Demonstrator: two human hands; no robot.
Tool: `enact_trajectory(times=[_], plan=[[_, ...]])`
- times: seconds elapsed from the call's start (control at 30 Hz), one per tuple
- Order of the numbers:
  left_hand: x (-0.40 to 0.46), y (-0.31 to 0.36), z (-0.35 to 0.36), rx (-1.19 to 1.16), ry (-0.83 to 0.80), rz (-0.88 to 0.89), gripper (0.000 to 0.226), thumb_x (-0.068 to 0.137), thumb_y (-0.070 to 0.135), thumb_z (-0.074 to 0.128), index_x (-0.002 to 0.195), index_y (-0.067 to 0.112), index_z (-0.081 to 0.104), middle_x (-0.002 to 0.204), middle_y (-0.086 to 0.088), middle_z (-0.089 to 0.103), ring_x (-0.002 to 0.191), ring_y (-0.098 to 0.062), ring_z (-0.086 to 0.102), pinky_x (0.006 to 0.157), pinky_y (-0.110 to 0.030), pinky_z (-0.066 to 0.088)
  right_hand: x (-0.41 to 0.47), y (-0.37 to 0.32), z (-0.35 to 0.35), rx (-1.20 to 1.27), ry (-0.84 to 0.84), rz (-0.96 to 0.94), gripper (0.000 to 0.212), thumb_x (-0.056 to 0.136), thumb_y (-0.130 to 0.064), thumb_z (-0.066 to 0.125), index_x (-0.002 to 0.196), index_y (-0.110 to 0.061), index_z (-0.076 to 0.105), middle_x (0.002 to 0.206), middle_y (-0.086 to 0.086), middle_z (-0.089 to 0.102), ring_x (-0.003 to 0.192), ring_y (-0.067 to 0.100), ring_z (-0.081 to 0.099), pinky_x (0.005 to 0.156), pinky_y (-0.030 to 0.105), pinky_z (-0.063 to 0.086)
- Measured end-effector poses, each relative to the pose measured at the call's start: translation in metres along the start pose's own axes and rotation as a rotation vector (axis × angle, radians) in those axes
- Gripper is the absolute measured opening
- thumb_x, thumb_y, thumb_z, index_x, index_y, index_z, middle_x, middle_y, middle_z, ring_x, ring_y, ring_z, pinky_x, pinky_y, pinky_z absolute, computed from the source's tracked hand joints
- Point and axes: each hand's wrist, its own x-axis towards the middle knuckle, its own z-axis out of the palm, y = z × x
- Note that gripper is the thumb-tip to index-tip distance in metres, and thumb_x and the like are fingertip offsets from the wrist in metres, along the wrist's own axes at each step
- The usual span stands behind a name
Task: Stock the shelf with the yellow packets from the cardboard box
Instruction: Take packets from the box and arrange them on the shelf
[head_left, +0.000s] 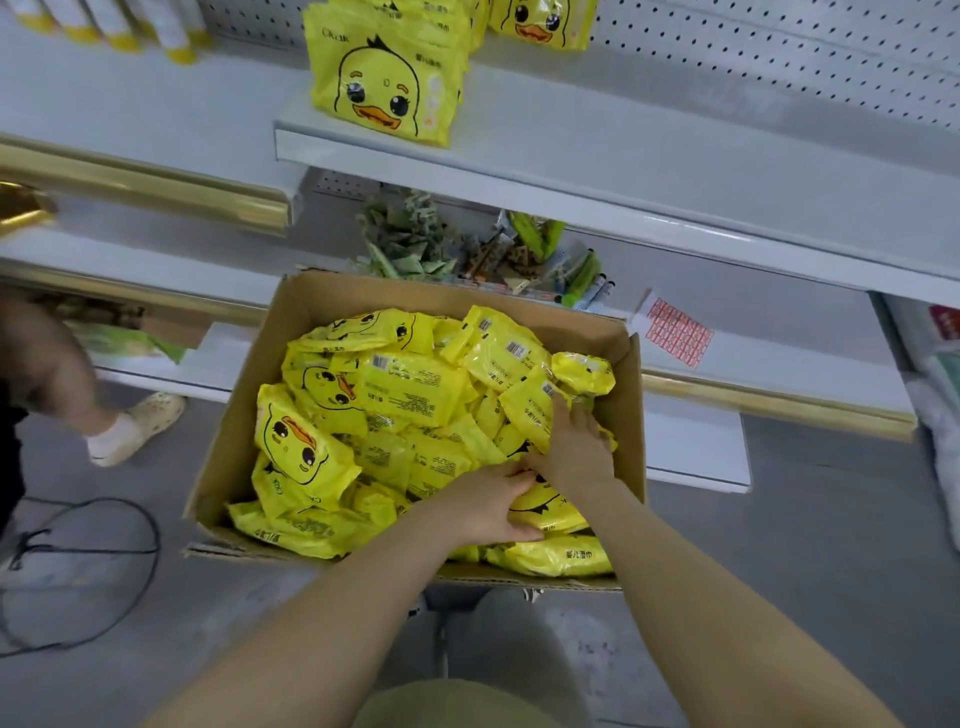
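An open cardboard box (332, 296) on the floor holds several yellow packets (405, 384) printed with a duck face. Both my hands are inside its near right corner. My left hand (485, 506) grips the edge of a yellow packet (550, 512) lying there. My right hand (574, 447) rests on the same pile, its fingers curled around a packet just behind. On the white shelf (623, 156) above, a row of the same yellow packets (384, 78) stands upright, and more packets (540, 21) stand further back.
The lower shelf (753, 317) behind the box holds green and brown small goods (467, 249) and a red-printed sheet (675, 330). Another person's leg and shoe (135, 426) stand at the left. A black cable (130, 519) loops on the grey floor. Gold trim rails (156, 182) edge the left shelves.
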Motion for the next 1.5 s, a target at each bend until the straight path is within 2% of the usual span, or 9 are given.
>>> enact_trajectory(times=[0.13, 0.3, 0.47, 0.6, 0.8, 0.9, 1.07, 1.27, 1.5], plan=[[0.004, 0.008, 0.001, 0.182, 0.007, 0.006, 0.074, 0.087, 0.028, 0.062, 0.149, 0.018, 0.023, 0.145, -0.01, 0.04, 0.122, -0.031, 0.047, 0.098, -0.039, 0.046, 0.008, -0.002, -0.008, -0.058, 0.053, 0.024, 0.086, 0.078, -0.044, 0.072, 0.142, -0.017, 0.021, 0.14, 0.013, 0.039, 0.131, 0.032, 0.039, 0.101, 0.048, 0.039], [-0.005, -0.009, -0.017, 0.001, 0.068, -0.048, 0.043, 0.089, 0.011, 0.049, 0.133, 0.015, 0.05, 0.112, -0.012, 0.062, 0.101, -0.027, 0.059, 0.08, -0.033, 0.05, 0.006, 0.006, -0.02, 0.086, 0.153, -0.095, 0.059, 0.085, -0.033, 0.06, 0.135, -0.013, 0.036, 0.122, 0.016, 0.056, 0.109, 0.038, 0.056, 0.082, 0.042, 0.049], [-0.021, -0.038, -0.035, -0.288, 0.181, -0.177, 0.039, 0.091, 0.017, 0.051, 0.13, 0.017, 0.055, 0.114, -0.008, 0.062, 0.098, -0.023, 0.056, 0.073, -0.026, 0.039, -0.001, 0.003, -0.051, 0.641, 0.149, 0.006, 0.044, 0.095, -0.023, 0.043, 0.139, -0.024, 0.042, 0.105, 0.009, 0.065, 0.087, 0.027, 0.061, 0.074, 0.036, 0.049], [-0.029, -0.043, -0.05, -0.485, 0.421, -0.272, 0.043, 0.093, 0.019, 0.051, 0.137, 0.019, 0.047, 0.124, -0.009, 0.059, 0.104, -0.027, 0.058, 0.086, -0.03, 0.045, -0.006, -0.008, -0.06, 1.169, 0.029, 0.114, 0.04, 0.094, -0.033, 0.054, 0.134, -0.029, 0.047, 0.11, -0.008, 0.062, 0.106, 0.02, 0.059, 0.097, 0.043, 0.048], [-0.028, -0.032, -0.044, -0.605, 0.323, -0.208, 0.052, 0.101, 0.046, 0.032, 0.148, 0.025, 0.031, 0.143, -0.001, 0.044, 0.094, -0.021, 0.066, 0.087, -0.036, 0.054, -0.012, -0.018, -0.032, 0.416, -0.103, 0.041, 0.084, 0.078, -0.036, 0.077, 0.144, -0.012, 0.031, 0.132, 0.009, 0.056, 0.12, 0.032, 0.053, 0.089, 0.035, 0.045], [-0.022, -0.033, -0.048, -0.678, 0.273, -0.189, 0.057, 0.098, 0.053, 0.03, 0.145, 0.021, 0.037, 0.137, -0.002, 0.049, 0.093, -0.017, 0.066, 0.074, -0.024, 0.057, -0.015, -0.017, -0.028, 0.417, -0.148, 0.061, 0.08, 0.084, -0.028, 0.072, 0.147, -0.013, 0.025, 0.133, 0.01, 0.055, 0.12, 0.033, 0.053, 0.089, 0.036, 0.045], [-0.003, -0.034, -0.054, -0.258, 0.344, -0.143, 0.092, 0.086, 0.024, 0.068, 0.151, 0.037, 0.006, 0.158, -0.006, 0.012, 0.135, -0.03, 0.037, 0.108, -0.044, 0.037, -0.021, -0.012, -0.038, 0.495, -0.174, -0.046, 0.068, 0.088, -0.015, 0.064, 0.148, -0.021, 0.032, 0.14, 0.004, 0.051, 0.129, 0.028, 0.046, 0.102, 0.035, 0.04], [0.009, -0.025, -0.064, -0.172, 0.435, -0.128, 0.087, 0.076, 0.031, 0.078, 0.144, 0.037, 0.025, 0.131, -0.006, 0.055, 0.121, -0.026, 0.051, 0.093, -0.037, 0.045, -0.027, -0.004, -0.046, 0.68, -0.065, -0.039, 0.029, 0.092, -0.033, 0.061, 0.119, -0.02, 0.06, 0.102, -0.004, 0.065, 0.095, 0.015, 0.059, 0.073, 0.027, 0.043], [-0.006, -0.034, -0.07, -0.191, 0.4, -0.143, 0.057, 0.091, 0.029, 0.061, 0.143, 0.025, 0.038, 0.128, -0.009, 0.058, 0.113, -0.028, 0.054, 0.088, -0.035, 0.043, -0.033, -0.006, -0.043, 0.723, 0.207, -0.009, 0.059, 0.093, -0.012, 0.056, 0.141, -0.037, 0.033, 0.107, 0.002, 0.059, 0.091, 0.026, 0.062, 0.077, 0.041, 0.054]])
